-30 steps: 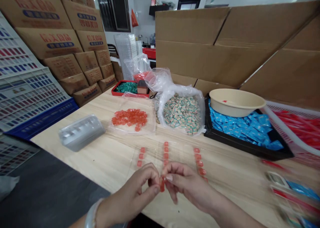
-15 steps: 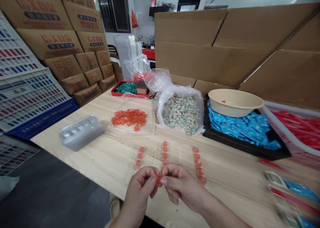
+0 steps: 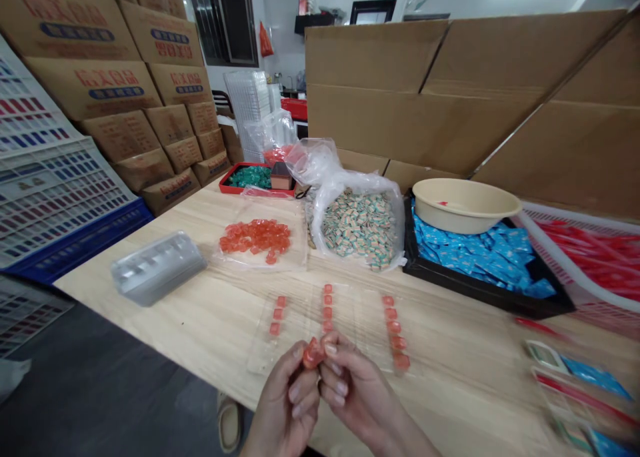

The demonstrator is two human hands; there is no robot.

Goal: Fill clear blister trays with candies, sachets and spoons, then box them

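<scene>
Between my fingertips is a small clump of glossy orange-red translucent pieces (image 3: 313, 354), several perhaps, though I cannot tell how many. My left hand (image 3: 290, 400) pinches it from the left, fingers curled. My right hand (image 3: 353, 383) pinches its right side with thumb and forefinger. Just beyond my hands, thin clear plastic sheets or trays (image 3: 257, 350) lie on the table. On them, orange-red squares stand in three rows: a left row (image 3: 275, 328), a middle row (image 3: 327, 313) partly behind my fingers, and a longer right row (image 3: 394, 326).
A loose pile of orange-red pieces (image 3: 257, 235) lies on clear plastic. Behind are a bag of small printed packets (image 3: 361, 227), a black tray (image 3: 490, 298) of blue packets under a cream basin (image 3: 465, 207), and a white basket (image 3: 565, 250). Stacked clear trays (image 3: 157, 270) stand left.
My hands have turned and shifted slightly, fingers curling under, and the orange-red clump now shows more openly between the fingertips. The view has moved a little; the rows look the same.
</scene>
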